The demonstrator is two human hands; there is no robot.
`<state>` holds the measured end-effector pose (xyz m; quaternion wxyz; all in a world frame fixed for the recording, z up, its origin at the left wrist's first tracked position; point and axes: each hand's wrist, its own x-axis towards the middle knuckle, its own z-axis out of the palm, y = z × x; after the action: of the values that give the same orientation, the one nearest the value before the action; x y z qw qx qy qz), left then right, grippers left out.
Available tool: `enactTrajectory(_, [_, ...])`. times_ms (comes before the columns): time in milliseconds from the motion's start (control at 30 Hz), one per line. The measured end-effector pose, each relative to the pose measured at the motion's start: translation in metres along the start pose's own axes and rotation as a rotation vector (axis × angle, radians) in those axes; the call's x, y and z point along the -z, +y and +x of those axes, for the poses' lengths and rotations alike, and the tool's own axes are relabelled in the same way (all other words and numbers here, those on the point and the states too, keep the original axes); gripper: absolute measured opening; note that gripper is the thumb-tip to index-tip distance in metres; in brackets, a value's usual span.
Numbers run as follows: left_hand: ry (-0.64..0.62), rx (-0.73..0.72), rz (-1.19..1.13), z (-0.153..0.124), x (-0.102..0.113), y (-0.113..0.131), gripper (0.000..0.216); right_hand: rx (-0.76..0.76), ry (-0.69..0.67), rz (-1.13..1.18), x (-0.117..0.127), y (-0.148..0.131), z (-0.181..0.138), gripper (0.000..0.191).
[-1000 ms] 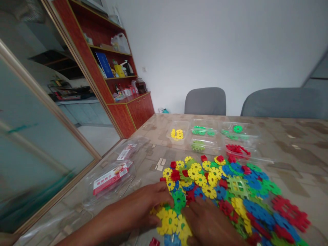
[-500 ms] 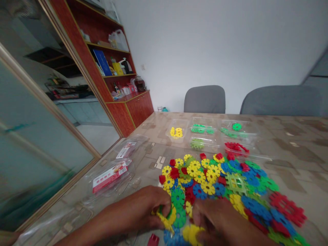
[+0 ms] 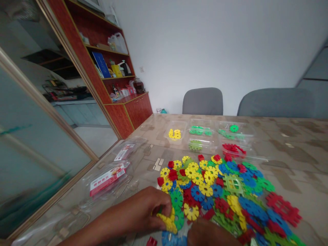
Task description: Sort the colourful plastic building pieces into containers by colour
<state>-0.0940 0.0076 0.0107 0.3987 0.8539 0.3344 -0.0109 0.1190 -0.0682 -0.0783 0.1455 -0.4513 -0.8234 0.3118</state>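
My left hand (image 3: 156,210) is closed in a pinch on several yellow notched plastic discs (image 3: 169,222), held together at the left edge of the pile. Behind them lie green notched discs (image 3: 176,198), and below is a blue piece (image 3: 170,239). My right hand (image 3: 208,234) is low at the bottom edge, curled with its knuckles up. Whatever its fingers hold is hidden. Just above it lies a loose yellow disc (image 3: 191,212). The pile around both hands mixes discs with red blocks (image 3: 173,175) and square lattice pieces, such as a red one (image 3: 284,208).
Clear plastic trays (image 3: 205,141) at the back hold yellow, green and red pieces. To the left lie clear packages with a red-and-white label (image 3: 109,179). Grey chairs (image 3: 202,100) stand beyond the table. A small red block (image 3: 151,241) sits near my left forearm.
My right hand has moved down, and the yellow discs at its fingers are no longer visible. My left hand keeps its place, its yellow discs turned slightly. The view has tilted a little.
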Motion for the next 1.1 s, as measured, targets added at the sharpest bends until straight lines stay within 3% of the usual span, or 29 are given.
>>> enactTrajectory(100, [0.018,0.030,-0.131,0.001,-0.001,0.002,0.019,-0.118,-0.060,0.056,0.019,-0.003,0.000,0.024])
enactTrajectory(233, [0.038,0.042,-0.292,0.010,-0.004,0.006,0.025,-0.164,0.099,0.149,0.053,-0.002,-0.011,0.028])
enactTrajectory(333, [0.063,0.021,-0.309,0.021,-0.005,0.010,0.022,-0.188,0.133,0.248,0.065,-0.002,-0.015,0.030])
enactTrajectory(500, [0.184,0.016,-0.325,0.030,-0.001,0.013,0.013,-0.193,0.148,0.344,0.078,0.001,-0.014,0.025])
enactTrajectory(600, [0.171,0.024,-0.364,0.031,-0.006,0.013,0.018,-0.244,0.156,0.410,0.083,0.001,-0.014,0.019])
enactTrajectory(800, [0.226,0.004,-0.342,0.042,-0.022,0.020,0.025,-0.269,0.007,0.736,0.072,0.000,-0.013,0.014])
enactTrajectory(900, [0.252,-0.016,-0.237,0.046,-0.026,0.023,0.019,-0.249,0.036,0.645,0.066,0.002,-0.010,0.014])
enactTrajectory(1033, [0.216,-0.058,-0.107,0.042,-0.024,0.017,0.015,-0.187,0.093,0.212,0.063,-0.002,-0.006,0.008])
enactTrajectory(1100, [0.190,-0.079,-0.085,0.037,-0.018,0.014,0.016,-0.178,0.054,0.088,0.064,-0.007,-0.005,0.013])
